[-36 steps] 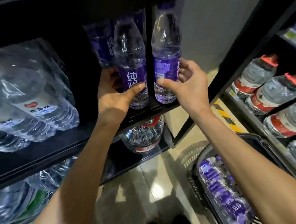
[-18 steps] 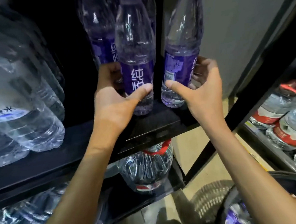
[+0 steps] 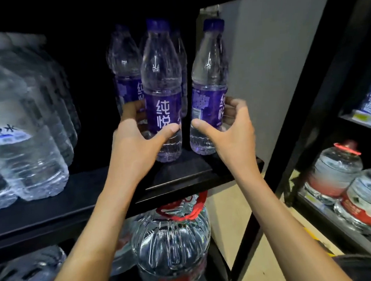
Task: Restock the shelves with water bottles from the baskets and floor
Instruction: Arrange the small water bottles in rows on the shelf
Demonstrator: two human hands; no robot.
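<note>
On the black shelf (image 3: 182,177), the left bottle (image 3: 161,80) and the right bottle (image 3: 208,73) stand on their bottoms, side by side, with a small gap between them. Each one is clear and full of water. Each has a purple cap on top and a purple label with white writing round its middle.

The left hand (image 3: 136,148) wraps round the low part of the left bottle, thumb in front and fingers behind. The right hand (image 3: 230,135) holds the right bottle the same way, thumb on the front and curled fingers on the far side.

More purple bottles (image 3: 124,63) stand behind them in the dark. Big clear bottles (image 3: 21,130) sit to the left on the same shelf. A big round jug (image 3: 171,235) with a red handle sits below.
</note>
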